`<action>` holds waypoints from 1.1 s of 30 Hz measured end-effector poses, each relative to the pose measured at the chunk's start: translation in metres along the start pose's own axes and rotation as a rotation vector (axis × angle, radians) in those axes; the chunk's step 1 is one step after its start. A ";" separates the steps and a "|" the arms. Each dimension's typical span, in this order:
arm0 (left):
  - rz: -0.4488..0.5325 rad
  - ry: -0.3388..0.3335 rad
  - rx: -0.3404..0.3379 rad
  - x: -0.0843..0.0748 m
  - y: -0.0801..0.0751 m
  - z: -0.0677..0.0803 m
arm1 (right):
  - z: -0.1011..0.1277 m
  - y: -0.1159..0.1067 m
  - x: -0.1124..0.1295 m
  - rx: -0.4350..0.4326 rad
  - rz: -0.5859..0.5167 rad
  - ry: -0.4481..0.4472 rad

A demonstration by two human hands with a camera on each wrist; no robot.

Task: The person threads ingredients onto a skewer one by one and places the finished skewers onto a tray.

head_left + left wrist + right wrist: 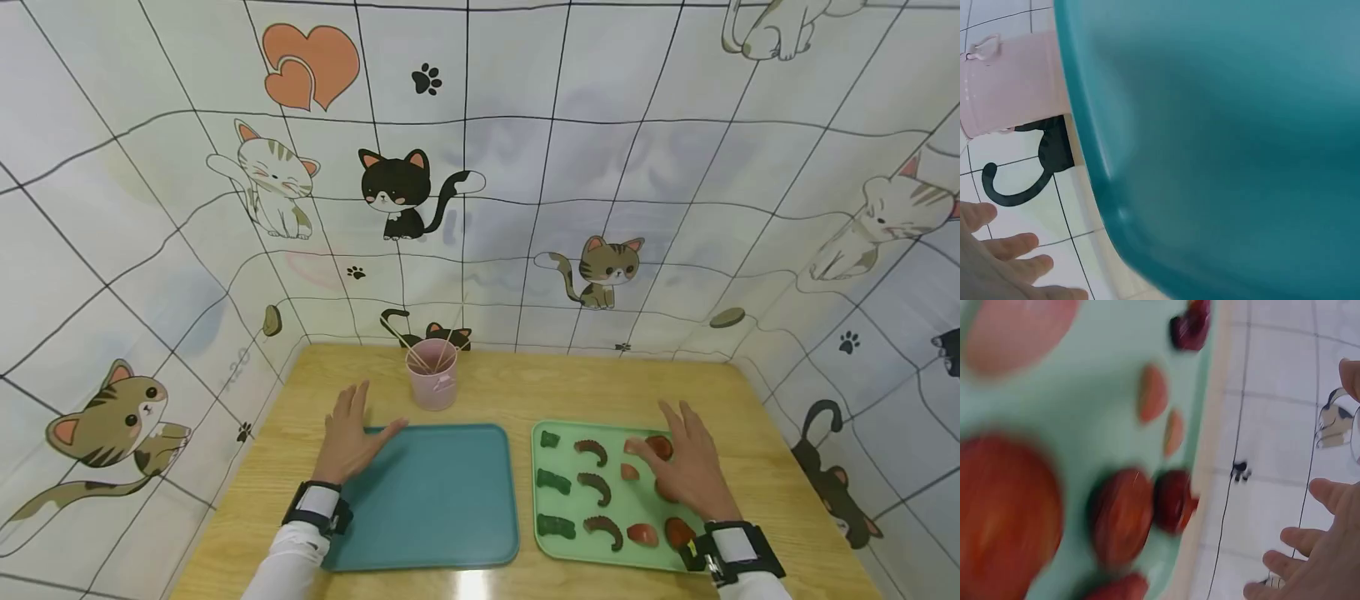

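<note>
My left hand (351, 437) hovers with spread fingers over the back left corner of a teal tray (435, 500). Nothing lies on that tray. My right hand (690, 462), fingers apart, is over the right side of a light green tray (637, 504) and hides part of it. On this tray are dark green chunks (555, 526), curved brown ridged pieces (603, 530), pinkish wedges (642, 534) and rounded red pieces (678, 532). The right wrist view shows glossy red ovals (1124, 515), blurred close up. Neither hand holds anything.
A pink bucket (432, 387) with thin sticks (442, 354) stands behind the teal tray. Both trays lie side by side on a wooden table (622, 387). Cat-printed walls (495, 183) close in the back and sides.
</note>
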State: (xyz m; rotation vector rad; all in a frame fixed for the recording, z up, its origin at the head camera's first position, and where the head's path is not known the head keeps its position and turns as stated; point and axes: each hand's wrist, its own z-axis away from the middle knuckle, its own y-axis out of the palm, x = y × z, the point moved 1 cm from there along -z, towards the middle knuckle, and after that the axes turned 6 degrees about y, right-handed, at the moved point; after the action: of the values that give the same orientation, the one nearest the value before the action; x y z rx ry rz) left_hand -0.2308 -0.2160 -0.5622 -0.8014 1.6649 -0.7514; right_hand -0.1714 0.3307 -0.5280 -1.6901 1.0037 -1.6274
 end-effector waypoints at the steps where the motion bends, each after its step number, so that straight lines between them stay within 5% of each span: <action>1: 0.026 0.002 -0.003 -0.002 0.000 -0.002 | -0.002 0.002 0.006 0.017 -0.034 0.003; 6: 0.160 -0.022 0.000 -0.011 0.003 -0.013 | -0.014 0.014 0.031 0.083 -0.171 0.003; 21: 0.387 -0.072 0.011 -0.036 0.014 -0.041 | -0.043 0.052 0.100 0.134 -0.326 -0.012; 33: 0.474 0.003 -0.061 -0.046 0.030 -0.063 | -0.058 0.077 0.145 0.174 -0.477 -0.083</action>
State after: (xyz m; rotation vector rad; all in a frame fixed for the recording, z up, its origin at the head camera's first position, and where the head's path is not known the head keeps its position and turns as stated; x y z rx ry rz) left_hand -0.2879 -0.1560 -0.5480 -0.4170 1.7938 -0.3714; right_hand -0.2429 0.1733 -0.5056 -1.9538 0.4178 -1.8517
